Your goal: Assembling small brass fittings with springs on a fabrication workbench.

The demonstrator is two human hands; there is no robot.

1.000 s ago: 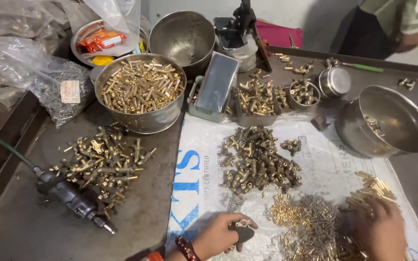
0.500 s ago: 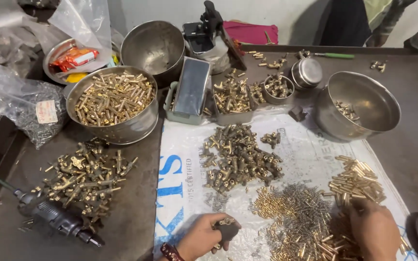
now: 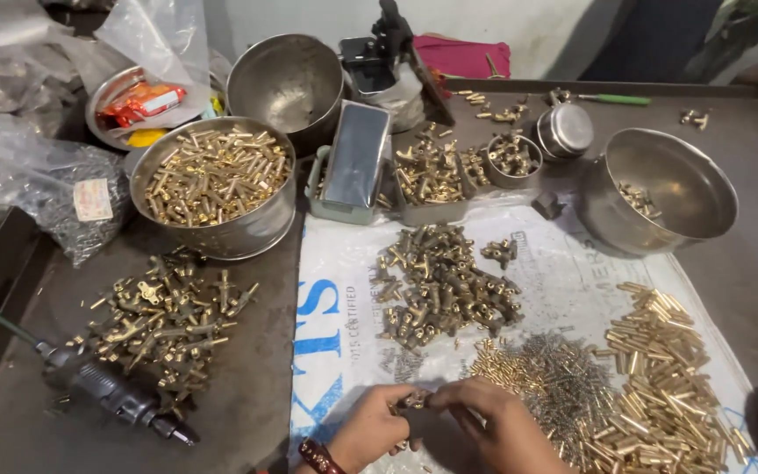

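Observation:
My left hand point(image 3: 370, 428) and my right hand point(image 3: 495, 427) meet at the bottom middle of the view, over a white printed sack point(image 3: 344, 290) spread on the table. Between their fingertips they pinch a small brass fitting point(image 3: 413, 401). A heap of brass T-shaped fittings point(image 3: 445, 285) lies just beyond the hands. To the right of the hands spreads a patch of thin grey pins point(image 3: 563, 382) and a pile of brass tubes point(image 3: 660, 377). My left wrist wears a dark red bangle point(image 3: 316, 456).
A steel bowl full of brass rods point(image 3: 212, 180) stands at the left, with loose brass fittings point(image 3: 164, 316) and a black power tool point(image 3: 111, 395) before it. An empty steel bowl point(image 3: 287, 83), a metal tin point(image 3: 357, 162) and a wide steel bowl point(image 3: 664, 193) stand behind.
My right hand left the brass tubes at the right and came leftward to my left hand; both now pinch one fitting. The camera dipped lower over the table.

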